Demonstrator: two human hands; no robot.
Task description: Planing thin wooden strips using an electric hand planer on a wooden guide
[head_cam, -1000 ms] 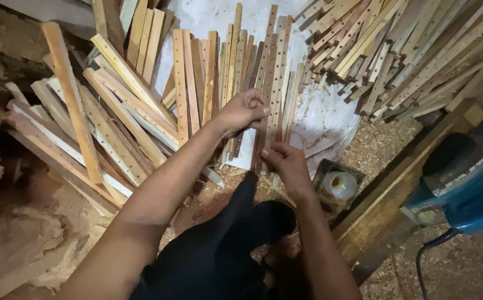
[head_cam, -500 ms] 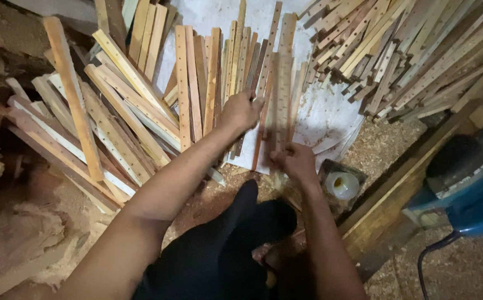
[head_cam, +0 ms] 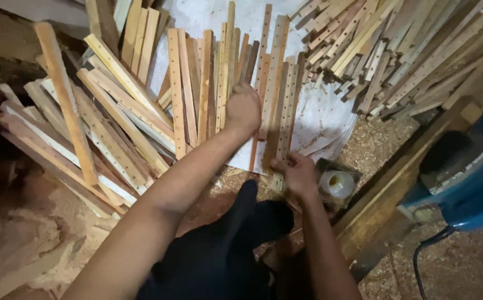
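Note:
Several long wooden slats with rows of drilled holes lie side by side on a white sheet on the floor. My left hand is closed around the middle of the slats, partway up their length. My right hand grips the near ends of the same slats close to my knee. Which single slat each hand holds cannot be made out. My dark trouser leg fills the bottom centre.
A loose fan of longer slats spreads to the left. A heap of short wooden sticks lies at the upper right. A small round container sits beside my right hand. A blue power tool stands at the right on a wooden beam. Sawdust covers the floor.
My left hand has slid further up the slats, away from me. My right hand has stayed at their near ends, now a little lower in view.

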